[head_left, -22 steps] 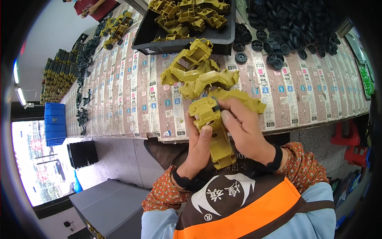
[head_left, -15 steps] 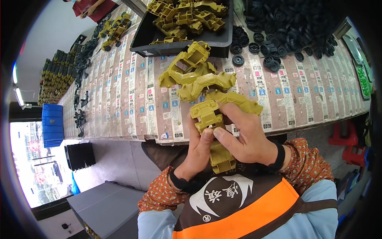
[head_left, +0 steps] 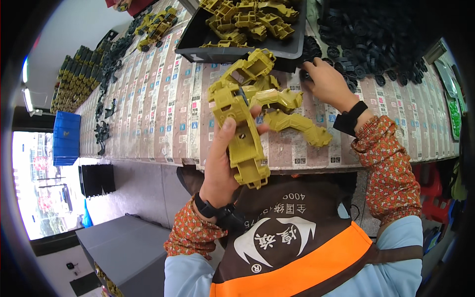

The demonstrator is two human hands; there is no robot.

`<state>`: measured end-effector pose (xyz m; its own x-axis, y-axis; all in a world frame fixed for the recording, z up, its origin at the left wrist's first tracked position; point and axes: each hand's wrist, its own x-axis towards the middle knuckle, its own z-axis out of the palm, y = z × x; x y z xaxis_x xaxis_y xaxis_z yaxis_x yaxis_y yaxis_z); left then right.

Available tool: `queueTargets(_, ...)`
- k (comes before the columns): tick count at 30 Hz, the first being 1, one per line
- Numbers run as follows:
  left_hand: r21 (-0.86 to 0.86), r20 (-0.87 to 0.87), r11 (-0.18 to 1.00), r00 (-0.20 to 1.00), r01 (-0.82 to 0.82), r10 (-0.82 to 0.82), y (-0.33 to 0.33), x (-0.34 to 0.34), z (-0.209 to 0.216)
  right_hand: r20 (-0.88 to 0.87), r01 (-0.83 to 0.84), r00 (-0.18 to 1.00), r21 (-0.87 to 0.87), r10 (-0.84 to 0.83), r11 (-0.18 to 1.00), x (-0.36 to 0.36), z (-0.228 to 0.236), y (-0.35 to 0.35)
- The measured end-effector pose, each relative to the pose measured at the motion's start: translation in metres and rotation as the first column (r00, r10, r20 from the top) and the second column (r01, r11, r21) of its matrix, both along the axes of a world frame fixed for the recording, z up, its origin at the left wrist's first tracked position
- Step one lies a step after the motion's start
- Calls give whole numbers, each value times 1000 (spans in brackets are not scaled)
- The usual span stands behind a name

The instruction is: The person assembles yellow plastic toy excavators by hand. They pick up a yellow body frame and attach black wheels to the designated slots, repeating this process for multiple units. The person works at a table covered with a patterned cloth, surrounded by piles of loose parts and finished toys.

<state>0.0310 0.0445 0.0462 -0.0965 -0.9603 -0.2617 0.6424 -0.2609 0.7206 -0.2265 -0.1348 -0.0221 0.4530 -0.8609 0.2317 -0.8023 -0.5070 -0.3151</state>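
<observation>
Since the earlier frame, the right hand [head_left: 330, 88] has left the held part and reached out to the far right; the left hand [head_left: 220, 168] has carried that part leftward and nearer the tray.

Left hand: wrapped around an olive-yellow, long, hollow moulded-plastic vehicle body [head_left: 243, 144], thumb along the near left side, fingertips showing past the right edge. Body is tilted, clear of the lap, its far end overlapping loose parts in view. Small dark piece [head_left: 243, 95] at the far right side of the body; kind not readable.

Right hand: fingers bent downward at the near edge of a heap of black, round plastic wheels [head_left: 368, 42]. Fingertips partly hidden; cannot tell whether they pinch a wheel or only touch.

Just beyond the body: loose olive-yellow, angular plastic shells [head_left: 298, 127] on a table covered with striped, printed paper [head_left: 163, 123]. Behind them, a black, rectangular plastic tray [head_left: 200, 56] with more such shells inside; wheels lie to its right.

Farther left: scattered black, irregular plastic pieces [head_left: 102, 132] along the table edge, then a blue, box-shaped plastic bin [head_left: 67, 138].
</observation>
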Motion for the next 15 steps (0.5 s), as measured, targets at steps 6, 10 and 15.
queueTargets(6,-108,-53,987,992,-122,117,-14,2,-3,317,8,948,102,-40,995,-7,33,34)
queueTargets(10,-119,-30,976,983,-182,179,-17,-6,-2,747,-450,659,488,-90,748,17,78,107)
queueTargets(15,-91,-99,988,988,-128,119,-17,-17,0,839,-626,432,543,-330,560,40,63,150)
